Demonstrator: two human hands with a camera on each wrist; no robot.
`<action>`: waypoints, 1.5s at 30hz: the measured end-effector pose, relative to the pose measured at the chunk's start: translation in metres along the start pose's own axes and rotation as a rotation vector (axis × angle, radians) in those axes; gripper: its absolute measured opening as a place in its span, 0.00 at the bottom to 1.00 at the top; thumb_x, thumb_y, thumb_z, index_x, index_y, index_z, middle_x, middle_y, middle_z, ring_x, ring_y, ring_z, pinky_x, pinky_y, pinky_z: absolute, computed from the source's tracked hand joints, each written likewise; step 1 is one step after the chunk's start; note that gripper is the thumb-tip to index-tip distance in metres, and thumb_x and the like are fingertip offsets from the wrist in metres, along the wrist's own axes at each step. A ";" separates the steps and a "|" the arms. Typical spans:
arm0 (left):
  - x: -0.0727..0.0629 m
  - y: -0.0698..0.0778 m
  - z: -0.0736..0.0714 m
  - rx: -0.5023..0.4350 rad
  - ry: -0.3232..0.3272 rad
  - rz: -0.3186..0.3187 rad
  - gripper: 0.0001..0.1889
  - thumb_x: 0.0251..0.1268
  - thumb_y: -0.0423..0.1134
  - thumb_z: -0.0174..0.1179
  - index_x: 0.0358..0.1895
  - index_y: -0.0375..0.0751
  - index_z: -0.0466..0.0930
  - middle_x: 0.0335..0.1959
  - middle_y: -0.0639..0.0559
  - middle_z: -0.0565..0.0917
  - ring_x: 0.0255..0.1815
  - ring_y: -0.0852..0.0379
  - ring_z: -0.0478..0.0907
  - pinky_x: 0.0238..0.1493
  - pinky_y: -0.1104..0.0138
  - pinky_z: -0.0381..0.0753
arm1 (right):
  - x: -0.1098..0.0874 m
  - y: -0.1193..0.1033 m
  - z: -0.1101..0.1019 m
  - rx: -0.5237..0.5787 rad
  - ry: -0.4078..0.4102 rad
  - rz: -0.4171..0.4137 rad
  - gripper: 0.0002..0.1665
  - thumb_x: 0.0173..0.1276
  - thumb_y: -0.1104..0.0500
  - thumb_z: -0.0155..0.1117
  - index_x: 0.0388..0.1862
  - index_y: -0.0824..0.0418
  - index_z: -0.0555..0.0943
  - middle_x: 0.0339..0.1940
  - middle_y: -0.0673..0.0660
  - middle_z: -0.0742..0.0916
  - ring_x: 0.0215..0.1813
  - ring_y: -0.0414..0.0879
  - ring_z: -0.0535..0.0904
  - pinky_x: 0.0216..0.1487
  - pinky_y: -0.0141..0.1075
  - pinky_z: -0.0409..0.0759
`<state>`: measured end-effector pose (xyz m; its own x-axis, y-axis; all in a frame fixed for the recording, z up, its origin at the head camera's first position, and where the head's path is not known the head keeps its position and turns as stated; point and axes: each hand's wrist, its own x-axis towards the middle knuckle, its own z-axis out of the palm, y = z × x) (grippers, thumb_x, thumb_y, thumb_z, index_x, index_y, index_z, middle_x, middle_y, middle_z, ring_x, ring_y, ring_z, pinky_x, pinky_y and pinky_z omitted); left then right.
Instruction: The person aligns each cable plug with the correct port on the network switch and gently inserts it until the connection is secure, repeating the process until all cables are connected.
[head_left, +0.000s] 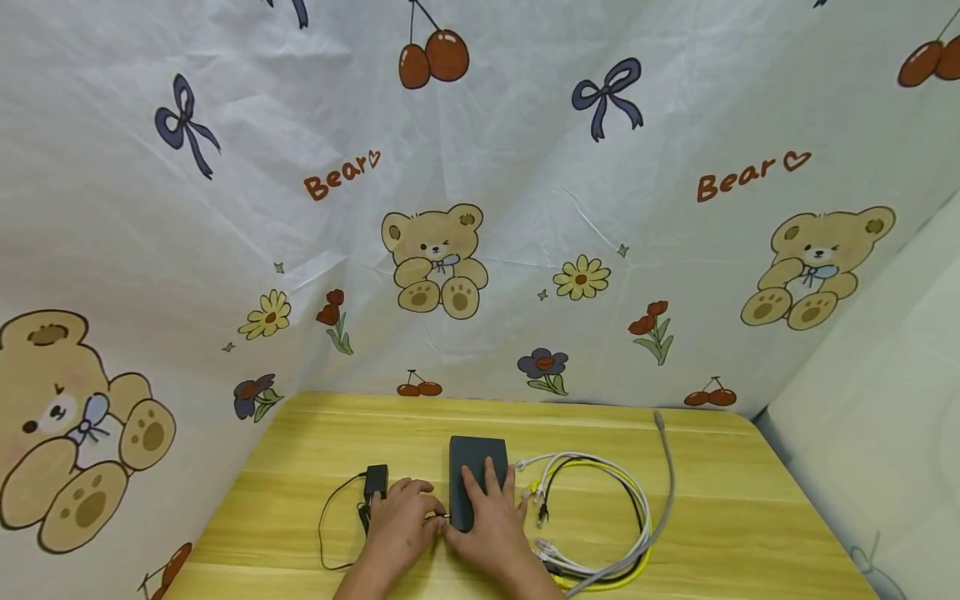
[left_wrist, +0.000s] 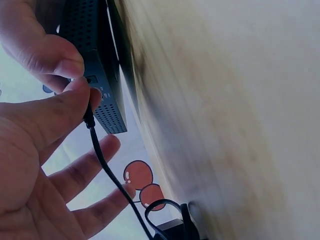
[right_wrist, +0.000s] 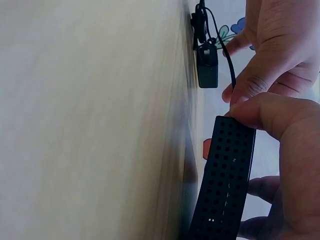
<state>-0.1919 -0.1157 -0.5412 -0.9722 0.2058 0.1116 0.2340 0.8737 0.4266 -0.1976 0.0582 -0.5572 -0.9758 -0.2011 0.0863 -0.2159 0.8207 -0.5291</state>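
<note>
In the head view a flat black network switch [head_left: 465, 450] lies mid-table, with vent holes along its edges. My left hand [head_left: 402, 521] pinches the plug end of a thin black power cable [left_wrist: 100, 152] between thumb and index finger. That plug is at a round socket [left_wrist: 91, 79] in the switch's left side; fingertips hide how far it is in. My right hand [head_left: 491, 525] holds the switch, fingers spread over its top and thumb at the near left edge, close to the plug. A black power adapter [head_left: 377, 480] sits left of the switch, its cord partly behind my left hand.
Coiled network cables in white, yellow and black [head_left: 637, 500] lie right of the switch. A thicker grey cable [head_left: 669, 475] runs over them toward the back. A patterned cloth [head_left: 510, 167] hangs behind the wooden table [head_left: 720, 500].
</note>
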 end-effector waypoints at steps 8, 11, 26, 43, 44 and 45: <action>0.001 -0.001 -0.001 -0.002 -0.003 0.012 0.02 0.55 0.46 0.73 0.31 0.61 0.90 0.54 0.52 0.83 0.63 0.39 0.73 0.52 0.20 0.58 | 0.000 -0.002 -0.004 0.008 0.009 -0.011 0.52 0.55 0.30 0.69 0.76 0.47 0.68 0.80 0.65 0.61 0.78 0.77 0.42 0.54 0.84 0.55; 0.002 -0.001 -0.001 0.002 -0.007 -0.005 0.02 0.56 0.45 0.73 0.31 0.60 0.90 0.55 0.52 0.83 0.63 0.38 0.72 0.53 0.20 0.57 | -0.001 -0.003 -0.005 0.020 0.005 -0.016 0.51 0.56 0.31 0.70 0.76 0.48 0.69 0.80 0.66 0.61 0.78 0.77 0.43 0.54 0.84 0.55; 0.008 0.003 0.002 0.007 -0.036 -0.049 0.02 0.54 0.48 0.73 0.30 0.60 0.90 0.55 0.53 0.82 0.65 0.40 0.72 0.55 0.20 0.55 | 0.000 0.000 0.000 0.014 -0.007 -0.004 0.51 0.55 0.32 0.70 0.76 0.48 0.69 0.80 0.66 0.60 0.78 0.77 0.42 0.55 0.84 0.54; 0.013 0.004 0.003 0.054 -0.057 -0.002 0.07 0.52 0.44 0.75 0.24 0.64 0.87 0.52 0.54 0.84 0.65 0.36 0.72 0.56 0.19 0.50 | -0.002 -0.003 -0.003 -0.005 -0.018 -0.012 0.51 0.54 0.35 0.72 0.76 0.47 0.69 0.80 0.67 0.59 0.78 0.77 0.42 0.55 0.84 0.54; 0.014 0.004 0.002 0.064 -0.059 0.009 0.07 0.51 0.43 0.75 0.24 0.64 0.88 0.52 0.54 0.84 0.65 0.36 0.72 0.56 0.18 0.50 | -0.002 -0.004 -0.003 -0.006 -0.022 -0.016 0.51 0.54 0.35 0.72 0.76 0.47 0.68 0.80 0.67 0.59 0.78 0.77 0.42 0.55 0.84 0.54; 0.014 0.003 0.003 0.072 -0.062 0.018 0.07 0.51 0.43 0.76 0.24 0.64 0.88 0.51 0.54 0.84 0.65 0.35 0.71 0.56 0.18 0.50 | -0.002 -0.004 -0.003 -0.005 -0.024 -0.020 0.51 0.54 0.36 0.73 0.76 0.47 0.68 0.80 0.68 0.58 0.78 0.77 0.42 0.55 0.84 0.54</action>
<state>-0.2046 -0.1088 -0.5405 -0.9670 0.2470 0.0617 0.2524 0.8985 0.3592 -0.1946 0.0567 -0.5527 -0.9701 -0.2304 0.0768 -0.2359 0.8189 -0.5232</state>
